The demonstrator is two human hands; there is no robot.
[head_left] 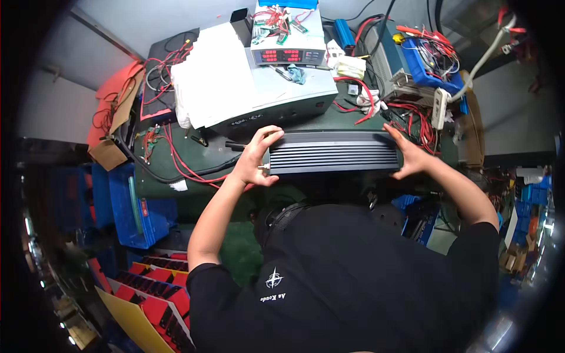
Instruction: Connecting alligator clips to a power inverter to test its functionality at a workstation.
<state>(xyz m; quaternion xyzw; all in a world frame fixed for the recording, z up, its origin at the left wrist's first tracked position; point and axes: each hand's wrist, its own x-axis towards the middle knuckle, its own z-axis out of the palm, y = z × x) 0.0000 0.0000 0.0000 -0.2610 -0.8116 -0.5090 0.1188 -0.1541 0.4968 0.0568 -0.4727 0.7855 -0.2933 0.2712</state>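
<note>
A long black finned metal case (pixel 333 155) is held level between my two hands over the front edge of the green bench. My left hand (pixel 256 156) grips its left end, thumb at the near side and fingers over the far edge. A small metal connector (pixel 263 167) sticks out of that end beside my palm. At the opposite end, my right hand (pixel 407 154) clasps the case the same way, with fingers on the far corner and thumb on the near one. The underside of the case is hidden.
Behind the case stands a large grey instrument (pixel 282 115), with a smaller power supply (pixel 288 56) on top and white paper (pixel 212 76) beside it. Red and black cables (pixel 176 156) cross the green bench (pixel 159 182). A blue bin (pixel 432 67) of leads sits far right.
</note>
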